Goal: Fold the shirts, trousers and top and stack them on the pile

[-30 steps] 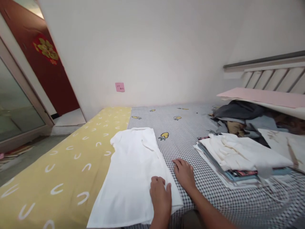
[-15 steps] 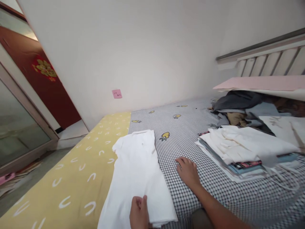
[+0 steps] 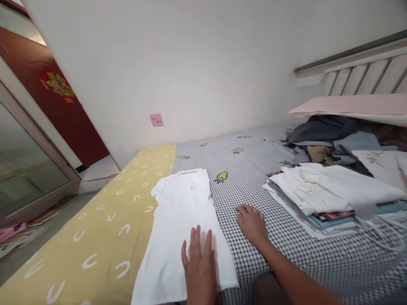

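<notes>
A white short-sleeved shirt [image 3: 178, 220] lies flat before me, across the seam between yellow and checked bedding. It looks folded lengthwise, with one sleeve showing on its left side and the neckline at the far end. My left hand [image 3: 200, 269] is over the lower part of the shirt, palm down and fingers spread, gripping nothing. Just right of the shirt, my right hand [image 3: 252, 224] rests on the checked sheet [image 3: 229, 203] with its fingers loosely bent and apart, holding nothing.
A stack of folded clothes [image 3: 318, 190] sits on the right, white pieces on top. Behind it are a heap of dark and grey clothes [image 3: 324, 127] and a pink sheet or board [image 3: 352, 103]. The yellow bedding [image 3: 104, 237] covers the left edge of the bed; a wall [image 3: 197, 72] stands behind.
My left hand has gone from closed fingers at the shirt's lower edge to an open hand, slightly right and farther up the fabric. My right hand has barely moved.
</notes>
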Available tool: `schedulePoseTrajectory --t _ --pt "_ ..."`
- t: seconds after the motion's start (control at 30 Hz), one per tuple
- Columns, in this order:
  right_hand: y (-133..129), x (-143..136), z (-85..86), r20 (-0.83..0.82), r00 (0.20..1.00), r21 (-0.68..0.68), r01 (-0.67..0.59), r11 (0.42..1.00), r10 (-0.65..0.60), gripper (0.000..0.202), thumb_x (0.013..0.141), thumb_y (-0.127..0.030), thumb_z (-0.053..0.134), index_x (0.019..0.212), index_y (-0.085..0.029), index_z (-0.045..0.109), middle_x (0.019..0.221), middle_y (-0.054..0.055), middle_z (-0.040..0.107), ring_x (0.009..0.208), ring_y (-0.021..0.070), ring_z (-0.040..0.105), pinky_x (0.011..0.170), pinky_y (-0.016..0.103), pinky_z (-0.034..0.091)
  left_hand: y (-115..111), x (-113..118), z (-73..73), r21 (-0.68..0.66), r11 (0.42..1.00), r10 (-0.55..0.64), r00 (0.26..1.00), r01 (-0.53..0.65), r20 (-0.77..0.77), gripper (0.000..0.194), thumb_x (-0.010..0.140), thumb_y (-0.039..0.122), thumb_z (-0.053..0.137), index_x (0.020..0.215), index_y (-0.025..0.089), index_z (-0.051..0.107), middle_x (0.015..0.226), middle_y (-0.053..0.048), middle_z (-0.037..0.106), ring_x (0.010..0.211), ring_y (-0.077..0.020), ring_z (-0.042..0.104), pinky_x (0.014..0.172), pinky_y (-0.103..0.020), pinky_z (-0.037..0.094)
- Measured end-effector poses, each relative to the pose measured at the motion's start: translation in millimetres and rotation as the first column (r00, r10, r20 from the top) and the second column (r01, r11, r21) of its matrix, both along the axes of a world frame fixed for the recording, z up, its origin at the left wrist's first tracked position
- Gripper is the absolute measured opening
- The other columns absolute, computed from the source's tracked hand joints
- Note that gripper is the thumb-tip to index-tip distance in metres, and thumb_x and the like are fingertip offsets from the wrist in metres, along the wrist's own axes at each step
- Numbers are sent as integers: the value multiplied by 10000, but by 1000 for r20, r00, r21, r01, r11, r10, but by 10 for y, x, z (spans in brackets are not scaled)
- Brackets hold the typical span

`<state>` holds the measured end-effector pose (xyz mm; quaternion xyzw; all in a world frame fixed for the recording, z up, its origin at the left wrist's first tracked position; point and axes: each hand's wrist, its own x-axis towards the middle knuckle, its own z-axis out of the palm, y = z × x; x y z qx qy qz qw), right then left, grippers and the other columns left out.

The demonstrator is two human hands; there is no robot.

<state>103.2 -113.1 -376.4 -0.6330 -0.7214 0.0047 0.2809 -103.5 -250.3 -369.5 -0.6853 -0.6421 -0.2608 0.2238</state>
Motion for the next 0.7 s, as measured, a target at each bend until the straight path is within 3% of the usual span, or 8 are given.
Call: schedulePoseTrajectory --t 0.1,0.2,0.3,0.37,0.43,0.5,0.6,0.7 --pt "8 24 8 -16 1000 1 -5 1000 5 319 919 -238 469 1164 -258 672 1248 91 640 1166 266 536 1005 451 342 18 59 -268 -77 989 -136 982 126 -130 619 900 231 541 1490 360 402 1545 -60 475 1416 -278 439 1159 -575 315" --pt "26 -14 68 -113 993 -56 18 998 -24 309 895 -223 487 1130 -249 686 1239 94 648 1169 282 540 1025 485 345 28 81 -521 -132 982 -156 972 134 -174 784 847 295 596 1550 342 253 1573 -88 420 1403 -319 451 1091 -615 395" --pt "-7 -233 157 -226 969 -88 83 993 -101 364 890 -209 449 1181 -233 667 1304 110 616 1205 295 537 1027 516 376 33 115 -597 -142 983 -135 983 116 -128 825 828 333 623 1550 367 224 1575 -84 406 1396 -334 460 1077 -643 410" --pt "-93 -470 197 -302 953 8 25 1000 -21 415 935 -242 394 1284 -240 618 1398 105 561 1293 279 492 1063 505 379 17 159 -572 -150 982 -120 992 112 -47 778 820 376 647 1520 385 309 1563 -74 423 1394 -338 463 1098 -658 391" --pt "-218 -711 201 -318 929 106 -163 981 189 440 976 -284 364 1363 -272 572 1447 72 543 1364 249 445 1136 491 334 -7 191 -529 -194 973 -113 991 124 67 689 802 412 680 1453 371 457 1536 -85 458 1397 -356 457 1128 -680 350" --pt "-333 -889 170 -244 889 66 -383 922 387 438 992 -334 390 1397 -308 555 1455 37 560 1397 253 427 1188 522 263 -6 165 -474 -290 940 -107 961 181 255 529 819 412 672 1340 355 602 1489 -90 519 1386 -356 472 1157 -669 316" --pt "-402 -1000 92 -144 862 -109 -502 858 486 454 997 -423 424 1432 -340 527 1501 9 517 1440 286 384 1197 579 228 133 -60 -312 -434 827 -35 803 358 595 271 887 451 587 1054 330 764 1232 -83 729 1186 -313 656 1072 -563 461" --pt "-377 -1010 21 -102 879 -136 -477 868 466 488 998 -471 427 1471 -363 472 1549 -9 440 1465 295 342 1197 589 230 496 -477 8 -435 779 80 616 451 784 493 963 526 377 875 216 750 723 -80 773 634 -223 724 669 -390 604"
